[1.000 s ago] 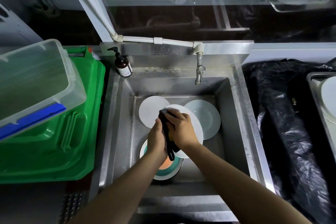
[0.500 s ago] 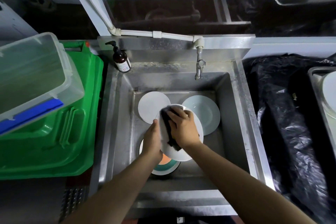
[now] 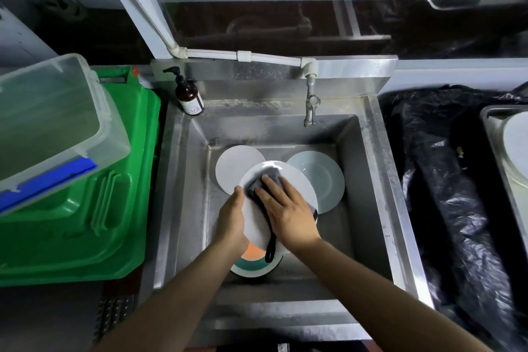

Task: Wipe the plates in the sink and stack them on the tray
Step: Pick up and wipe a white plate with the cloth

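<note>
Over the steel sink (image 3: 368,168) my left hand (image 3: 232,220) grips the left rim of a white plate (image 3: 300,180). My right hand (image 3: 285,208) lies flat on a dark grey cloth (image 3: 264,180) and presses it onto the plate's face; the cloth's tail hangs below the plate. In the sink lie a white plate (image 3: 234,166) at the back left, a pale blue plate (image 3: 323,177) at the back right, and an orange and teal plate (image 3: 251,263) under my hands. At the right edge a grey tray (image 3: 491,123) holds a white plate (image 3: 517,146).
A tap (image 3: 310,107) hangs over the back of the sink, with a brown pump bottle (image 3: 188,96) at the back left corner. On the left, a clear lidded box (image 3: 48,120) rests on a green bin (image 3: 114,208). Black plastic sheeting (image 3: 445,186) covers the counter on the right.
The plate has turned from nearly edge-on to face up. My right hand has flattened on the cloth and slid across the plate's face. The left hand keeps its hold on the rim.
</note>
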The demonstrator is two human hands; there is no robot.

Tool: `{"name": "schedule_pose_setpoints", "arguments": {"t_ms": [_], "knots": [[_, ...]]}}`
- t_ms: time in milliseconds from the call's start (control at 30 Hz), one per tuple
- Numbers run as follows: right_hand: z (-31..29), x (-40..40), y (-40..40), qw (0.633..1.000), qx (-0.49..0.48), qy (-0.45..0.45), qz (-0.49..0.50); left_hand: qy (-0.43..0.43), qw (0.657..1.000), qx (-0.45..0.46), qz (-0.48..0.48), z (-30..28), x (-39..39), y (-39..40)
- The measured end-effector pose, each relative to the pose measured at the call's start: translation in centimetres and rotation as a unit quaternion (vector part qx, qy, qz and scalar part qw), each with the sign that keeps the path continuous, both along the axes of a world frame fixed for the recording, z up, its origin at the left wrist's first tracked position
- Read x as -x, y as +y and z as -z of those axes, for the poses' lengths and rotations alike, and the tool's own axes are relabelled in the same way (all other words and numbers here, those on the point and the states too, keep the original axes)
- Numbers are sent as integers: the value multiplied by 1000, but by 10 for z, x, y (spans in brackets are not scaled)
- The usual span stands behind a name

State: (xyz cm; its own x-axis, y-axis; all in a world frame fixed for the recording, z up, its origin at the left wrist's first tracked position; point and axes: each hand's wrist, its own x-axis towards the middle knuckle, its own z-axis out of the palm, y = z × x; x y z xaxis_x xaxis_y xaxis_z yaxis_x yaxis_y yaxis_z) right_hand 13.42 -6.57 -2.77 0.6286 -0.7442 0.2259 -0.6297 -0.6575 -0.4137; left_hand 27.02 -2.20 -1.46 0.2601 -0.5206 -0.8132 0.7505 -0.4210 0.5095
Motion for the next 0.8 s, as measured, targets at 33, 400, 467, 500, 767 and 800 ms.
{"name": "schedule_pose_setpoints", "arguments": {"t_ms": [33, 400, 467, 500, 767, 800], "knots": [[-1, -3, -9, 1000, -8, -2, 16, -2, 1000, 1, 9, -3, 4, 2], [-1, 16, 30, 1000, -6, 14, -25, -58, 996, 6, -61, 5, -28, -3], [2, 13, 14, 999, -24, 31, -15, -48, 998, 12, -44, 10, -26, 5], [3, 10, 4, 999, -28, 35, 7, -46, 998, 15, -30, 8, -22, 8], [7, 24, -12, 992, -41, 76, 91, -64, 996, -4, -57, -2, -22, 4], [9, 28, -5, 992, -43, 70, 95, -65, 996, 0, -67, -2, -26, 1]]}}
